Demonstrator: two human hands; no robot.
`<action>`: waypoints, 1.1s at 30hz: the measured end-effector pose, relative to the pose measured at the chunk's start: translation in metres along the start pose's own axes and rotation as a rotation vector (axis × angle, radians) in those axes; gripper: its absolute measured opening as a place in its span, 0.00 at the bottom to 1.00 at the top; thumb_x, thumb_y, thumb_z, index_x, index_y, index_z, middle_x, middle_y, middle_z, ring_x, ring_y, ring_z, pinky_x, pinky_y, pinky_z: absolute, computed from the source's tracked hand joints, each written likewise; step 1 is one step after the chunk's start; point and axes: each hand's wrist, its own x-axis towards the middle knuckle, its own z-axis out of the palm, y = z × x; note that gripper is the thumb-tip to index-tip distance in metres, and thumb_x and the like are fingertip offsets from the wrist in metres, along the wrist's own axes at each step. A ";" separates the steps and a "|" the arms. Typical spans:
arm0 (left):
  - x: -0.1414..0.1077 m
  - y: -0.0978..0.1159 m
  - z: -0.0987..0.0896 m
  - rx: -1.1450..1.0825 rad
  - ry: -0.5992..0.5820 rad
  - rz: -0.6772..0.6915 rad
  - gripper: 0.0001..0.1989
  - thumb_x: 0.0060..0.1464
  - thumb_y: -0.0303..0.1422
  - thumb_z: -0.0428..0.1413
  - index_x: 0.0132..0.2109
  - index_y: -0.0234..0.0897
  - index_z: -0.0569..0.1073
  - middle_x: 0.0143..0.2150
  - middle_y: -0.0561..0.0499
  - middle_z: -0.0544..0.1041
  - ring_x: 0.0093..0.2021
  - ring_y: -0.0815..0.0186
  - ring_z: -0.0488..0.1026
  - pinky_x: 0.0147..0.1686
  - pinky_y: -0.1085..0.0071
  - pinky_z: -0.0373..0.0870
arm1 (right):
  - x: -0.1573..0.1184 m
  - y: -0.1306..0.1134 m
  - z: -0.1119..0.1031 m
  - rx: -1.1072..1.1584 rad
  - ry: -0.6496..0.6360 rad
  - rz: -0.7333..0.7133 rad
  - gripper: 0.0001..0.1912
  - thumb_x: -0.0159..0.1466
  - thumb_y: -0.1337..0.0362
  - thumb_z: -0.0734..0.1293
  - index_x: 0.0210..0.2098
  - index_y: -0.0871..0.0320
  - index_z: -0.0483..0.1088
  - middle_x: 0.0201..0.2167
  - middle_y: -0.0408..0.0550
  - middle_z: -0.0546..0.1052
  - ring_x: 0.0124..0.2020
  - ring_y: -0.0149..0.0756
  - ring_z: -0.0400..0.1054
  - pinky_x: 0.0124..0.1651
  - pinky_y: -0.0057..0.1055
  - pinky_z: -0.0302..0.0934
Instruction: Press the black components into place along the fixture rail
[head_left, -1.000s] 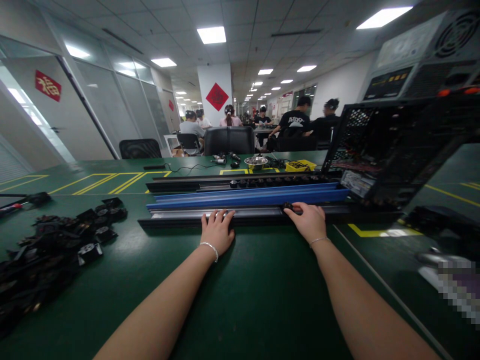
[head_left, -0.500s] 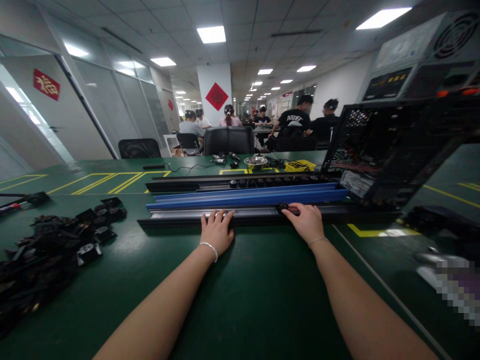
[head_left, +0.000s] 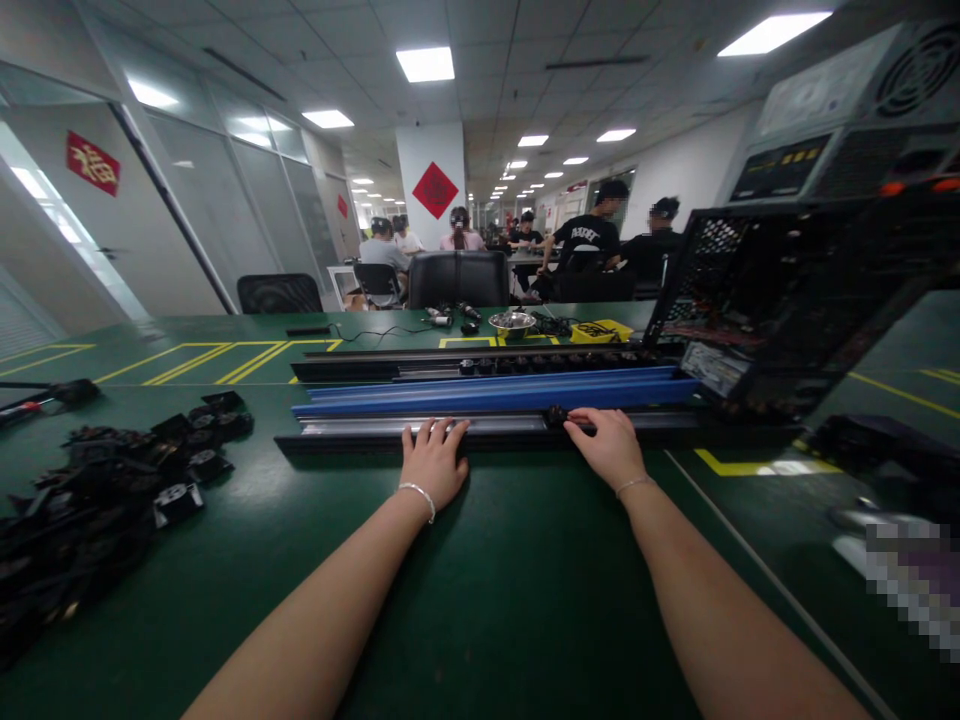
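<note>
A long black rail (head_left: 360,444) with a grey inner channel lies across the green table. My left hand (head_left: 436,462) rests on its near edge, fingers spread, holding nothing. At the rail's right part, my right hand (head_left: 609,445) has its thumb and fingers pressed together at a small black part (head_left: 556,415) that sits in the channel. Behind this rail lies a blue rail (head_left: 487,392), and behind that another black rail (head_left: 352,370) with several small black parts in a row.
A heap of black parts (head_left: 97,500) lies at the left. An open computer case (head_left: 787,290) stands at the right. Farther back are a metal bowl (head_left: 512,322), a yellow tray (head_left: 626,330) and cables. People sit at distant tables.
The small black part has moved slightly left along the channel, and my right hand's fingertips are now at its right side. My left hand has stayed in place.
</note>
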 end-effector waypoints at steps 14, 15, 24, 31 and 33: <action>0.000 -0.001 0.001 0.000 0.003 -0.005 0.28 0.50 0.38 0.49 0.60 0.50 0.57 0.60 0.51 0.62 0.61 0.54 0.52 0.58 0.45 0.41 | 0.000 -0.004 0.001 0.039 -0.073 -0.090 0.13 0.56 0.66 0.58 0.35 0.53 0.72 0.38 0.43 0.77 0.43 0.37 0.67 0.58 0.45 0.46; 0.000 -0.001 0.001 0.001 0.004 -0.004 0.28 0.50 0.38 0.49 0.60 0.50 0.57 0.60 0.51 0.61 0.61 0.54 0.52 0.58 0.45 0.41 | 0.000 -0.004 0.001 0.041 -0.077 -0.092 0.13 0.56 0.66 0.58 0.36 0.53 0.72 0.38 0.43 0.76 0.43 0.37 0.67 0.58 0.45 0.46; 0.000 -0.001 0.001 -0.004 0.010 0.000 0.28 0.50 0.38 0.49 0.60 0.50 0.57 0.60 0.51 0.62 0.61 0.54 0.52 0.58 0.45 0.42 | -0.001 -0.007 0.002 0.049 -0.102 -0.108 0.14 0.55 0.68 0.57 0.36 0.53 0.72 0.40 0.44 0.76 0.44 0.36 0.66 0.58 0.46 0.45; 0.000 -0.001 0.001 -0.001 -0.004 -0.004 0.28 0.50 0.38 0.49 0.60 0.50 0.57 0.61 0.51 0.61 0.61 0.54 0.52 0.58 0.45 0.42 | -0.001 -0.013 0.002 0.050 -0.181 -0.156 0.18 0.56 0.70 0.55 0.39 0.52 0.71 0.43 0.43 0.75 0.48 0.35 0.65 0.60 0.47 0.43; 0.000 0.000 0.000 0.007 -0.019 -0.011 0.28 0.50 0.38 0.49 0.60 0.50 0.56 0.61 0.51 0.60 0.61 0.55 0.51 0.58 0.45 0.41 | -0.002 -0.014 0.002 0.046 -0.206 -0.164 0.19 0.56 0.71 0.54 0.40 0.52 0.71 0.44 0.42 0.75 0.49 0.34 0.64 0.60 0.47 0.41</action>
